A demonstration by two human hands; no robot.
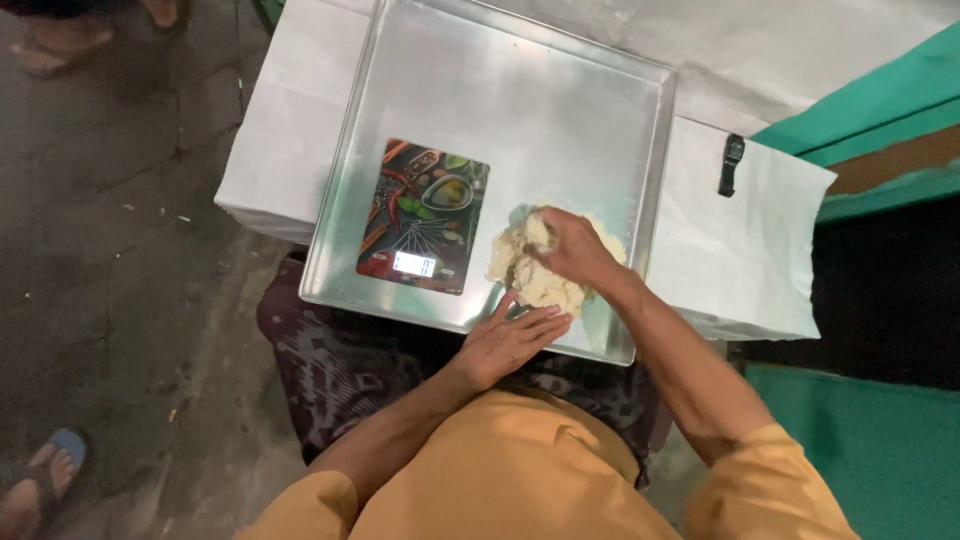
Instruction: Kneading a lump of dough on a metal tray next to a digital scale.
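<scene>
Keep left hand (512,340) flat & open on tray (350,200) near edge, while right hand (570,248) grips into dough (535,285), w/o pushing it toward scale (425,215).

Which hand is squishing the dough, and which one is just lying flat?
The right hand is on top of the pale dough lump, fingers curled into it. The left hand lies flat with fingers straight, at the near edge of the metal tray, beside the dough.

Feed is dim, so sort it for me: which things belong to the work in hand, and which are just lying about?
In use: dough, right hand pressing it, left hand at the metal tray edge, kitchen scale on that tray.

Lying about: black wristwatch on the white cloth.
</scene>
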